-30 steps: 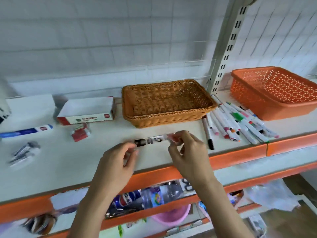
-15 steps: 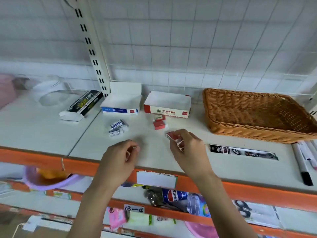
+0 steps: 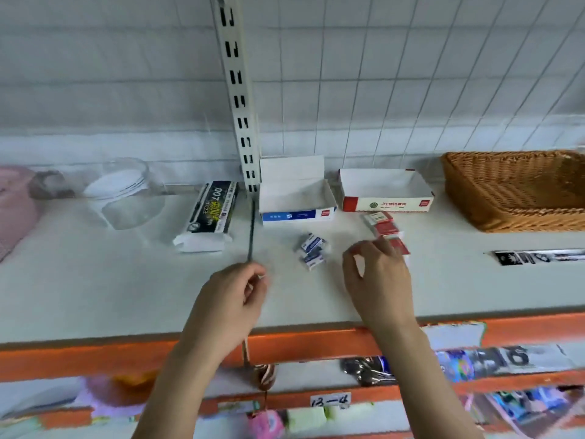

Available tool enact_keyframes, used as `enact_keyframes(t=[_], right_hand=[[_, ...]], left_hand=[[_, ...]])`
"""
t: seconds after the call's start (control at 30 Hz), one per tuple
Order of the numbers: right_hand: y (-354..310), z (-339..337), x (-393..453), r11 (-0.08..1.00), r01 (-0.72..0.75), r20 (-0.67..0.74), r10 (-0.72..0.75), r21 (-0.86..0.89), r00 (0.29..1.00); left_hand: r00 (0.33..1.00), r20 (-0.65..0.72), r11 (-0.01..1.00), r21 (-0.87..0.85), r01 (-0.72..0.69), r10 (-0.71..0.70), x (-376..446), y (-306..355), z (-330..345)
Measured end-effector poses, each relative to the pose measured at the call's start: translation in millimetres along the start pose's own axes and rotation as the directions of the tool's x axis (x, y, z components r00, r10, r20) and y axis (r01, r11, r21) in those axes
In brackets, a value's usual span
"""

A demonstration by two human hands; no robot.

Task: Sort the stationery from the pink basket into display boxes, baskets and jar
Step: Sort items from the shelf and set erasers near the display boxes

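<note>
My right hand hovers low over the white shelf with loosely curled fingers and the thumb held apart; a red eraser lies at its fingertips. Two more red erasers lie just behind it, in front of the red-and-white display box. My left hand hangs over the shelf's front with loosely curled fingers, and I see nothing in it. Small blue-and-white erasers lie between my hands, before the blue-and-white display box. The pink basket shows at the far left.
A clear jar lies at the back left beside a black pen box. A wicker basket stands at the back right, with a black pen packet in front of it. A slotted upright rises behind. An orange shelf edge runs below.
The view has swung further left. My right hand, which pinched a red eraser, now has its thumb apart and the eraser lies by the other red ones. My left hand stays curled.
</note>
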State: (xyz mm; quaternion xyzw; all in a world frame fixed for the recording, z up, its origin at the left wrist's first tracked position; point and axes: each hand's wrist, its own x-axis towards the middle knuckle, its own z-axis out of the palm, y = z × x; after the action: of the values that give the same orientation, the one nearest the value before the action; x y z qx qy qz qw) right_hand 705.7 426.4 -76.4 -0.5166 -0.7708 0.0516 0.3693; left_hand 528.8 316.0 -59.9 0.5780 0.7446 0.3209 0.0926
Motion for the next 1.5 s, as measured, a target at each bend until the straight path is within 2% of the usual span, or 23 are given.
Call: enact_keyframes(t=[0.1,0.2,0.3,0.43,0.53,0.67,0.87,0.97,1.13,1.2,1.27,1.37,1.5], right_hand=[[-55,19,-20,0.995,0.042,0.071,-0.048,0.086,0.996],[-101,35,-25,0.984,0.101,0.148,-0.123,0.145,0.981],[-134,46,-23,0.971,0.135,0.227,-0.179,0.195,0.957],[-164,65,-22,0.951,0.176,0.26,-0.242,0.253,0.935],[-188,82,-22,0.946,0.168,0.253,-0.241,0.278,0.937],[-231,106,-23,0.929,0.198,0.252,-0.282,0.312,0.926],[-344,149,-29,0.898,0.232,0.163,-0.31,0.373,0.937],[-413,166,-35,0.882,0.226,0.128,-0.302,0.413,0.945],[-506,190,-34,0.882,0.288,0.159,-0.367,0.373,0.917],[-528,205,-27,0.908,0.295,0.276,-0.377,0.298,0.884],[-542,221,-15,0.947,0.275,0.464,-0.322,0.167,0.825],[-552,239,1,0.947,0.314,0.669,-0.28,0.073,0.689],[-567,252,15,0.904,0.412,0.817,-0.322,0.116,0.477]], left_hand=[[1.0,-0.012,1.0,0.0,0.001,-0.001,-11,-36,-37],[0.996,-0.083,0.999,0.012,0.04,-0.039,-18,-70,-71],[0.983,-0.164,0.996,0.023,0.082,-0.077,-18,-97,-97],[0.963,-0.237,0.991,0.004,0.132,-0.127,-14,-118,-123],[0.955,-0.275,0.993,-0.002,0.118,-0.114,-13,-133,-148],[0.943,-0.332,0.999,0.03,0.042,-0.03,-15,-163,-194],[0.929,-0.365,0.994,0.102,-0.032,0.067,-27,-251,-282],[0.949,-0.31,0.991,0.131,-0.02,0.06,-33,-306,-327],[0.963,-0.266,0.982,0.171,0.079,-0.031,-33,-392,-388],[0.968,-0.246,0.981,0.171,0.095,-0.051,-28,-414,-403],[0.974,-0.221,0.982,0.167,0.085,-0.047,-24,-429,-410],[0.98,-0.197,0.972,0.219,0.086,-0.042,-16,-444,-413],[0.976,-0.2,0.95,0.275,0.145,-0.091,-4,-451,-416]])
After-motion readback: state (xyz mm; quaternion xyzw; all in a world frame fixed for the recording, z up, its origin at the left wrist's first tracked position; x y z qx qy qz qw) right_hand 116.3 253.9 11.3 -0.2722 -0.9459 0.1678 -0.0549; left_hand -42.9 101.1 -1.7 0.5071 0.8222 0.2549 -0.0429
